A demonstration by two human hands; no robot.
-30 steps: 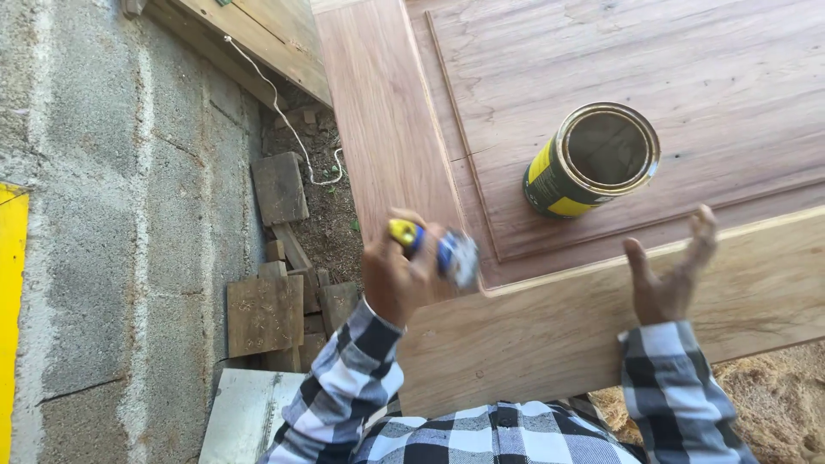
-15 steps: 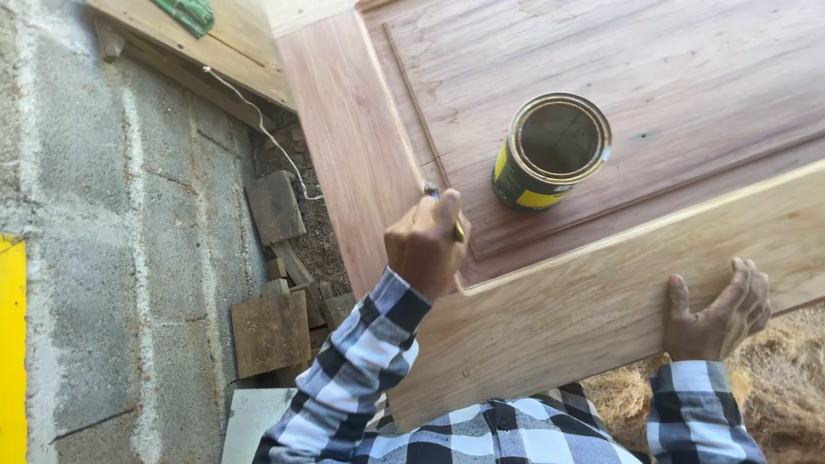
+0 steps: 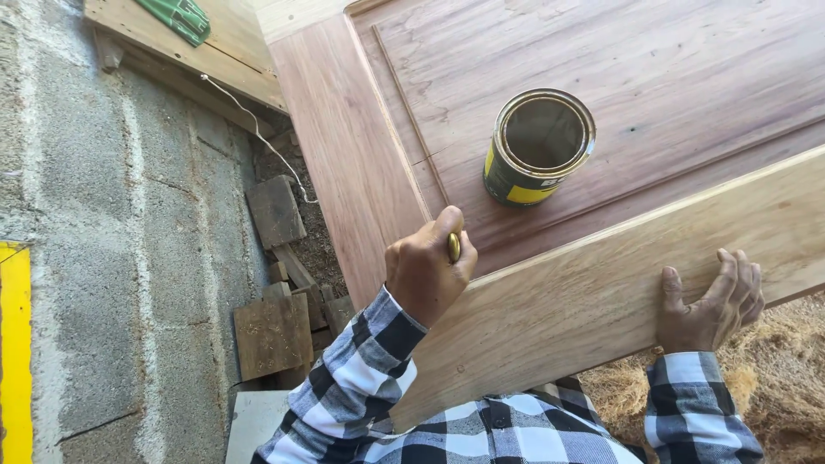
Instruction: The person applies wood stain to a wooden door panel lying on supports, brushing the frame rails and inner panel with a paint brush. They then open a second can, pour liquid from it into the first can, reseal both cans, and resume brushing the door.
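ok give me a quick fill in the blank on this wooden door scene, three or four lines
1. The open tin can stands upright on the wooden ____.
2. The left hand is closed around a small ____-coloured object.
3. The right hand lies flat on the door's pale ____.
4. Both sleeves have a black-and-white ____ pattern.

Missing words: door; yellow; edge; checked
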